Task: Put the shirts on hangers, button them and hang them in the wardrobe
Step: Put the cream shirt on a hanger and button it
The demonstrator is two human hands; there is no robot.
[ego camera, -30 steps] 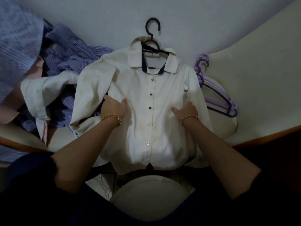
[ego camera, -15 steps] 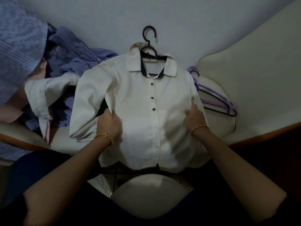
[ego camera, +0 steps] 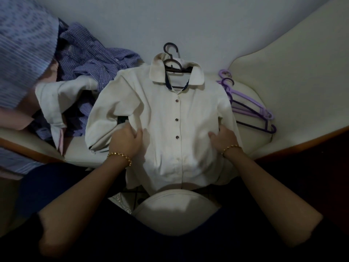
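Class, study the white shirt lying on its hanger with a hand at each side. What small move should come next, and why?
Probably shift the right hand up to the dark hanger and lift by its hook: the white shirt sits on it, front looking buttoned, while the left hand grips one side.

White shirt (ego camera: 166, 114) on dark hanger (ego camera: 176, 71), laid flat on cream cushion (ego camera: 253, 142), both hands on it.
Left hand (ego camera: 126, 140) and right hand (ego camera: 224, 138) grip the shirt body at its side edges under the sleeves, thumbs on front, fingers tucked out of sight. Front closed, three dark buttons showing. Purple hangers (ego camera: 251, 110) just right of shirt; blue checked shirts (ego camera: 94, 59) piled left.
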